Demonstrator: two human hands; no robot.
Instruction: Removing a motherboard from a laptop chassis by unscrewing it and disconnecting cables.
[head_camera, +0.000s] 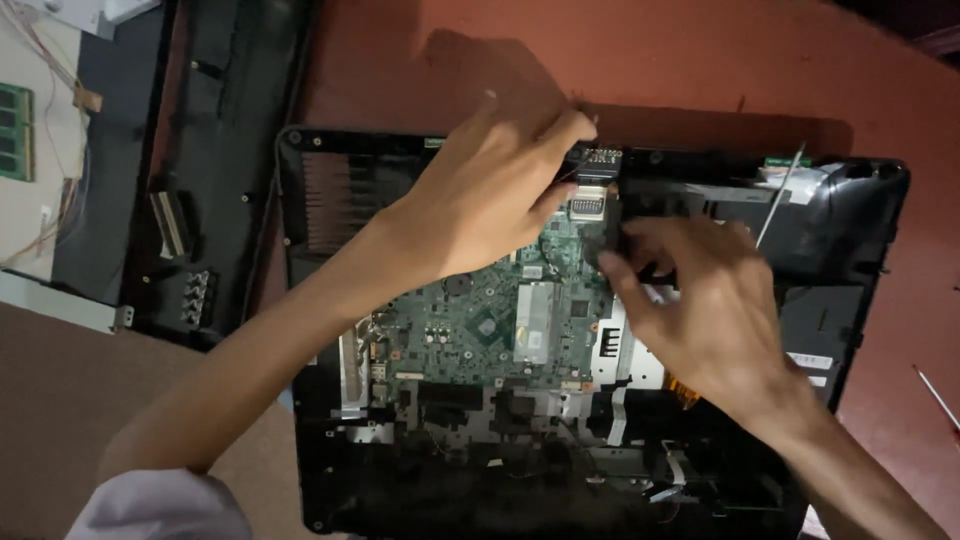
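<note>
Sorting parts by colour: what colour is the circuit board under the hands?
Green, with silver metal parts; the circuit board shows best in the head view.

1. A reddish-brown, smooth-topped table (700, 60) carries everything and fills most of the view; its lower left part looks duller brown.
2. A large opened black plastic computer chassis (860, 250) lies flat on the table at the middle, with its green circuit board exposed.
3. A detached black plastic cover panel (215, 150) lies on the table just left of the chassis, close to its left edge.
4. A pale flat sheet (40, 215) with thin wires on it lies at the far left, partly under the panel.
5. A thin, light-coloured rod-like tool (938, 398) lies on the table near the right edge, apart from the chassis.
</note>
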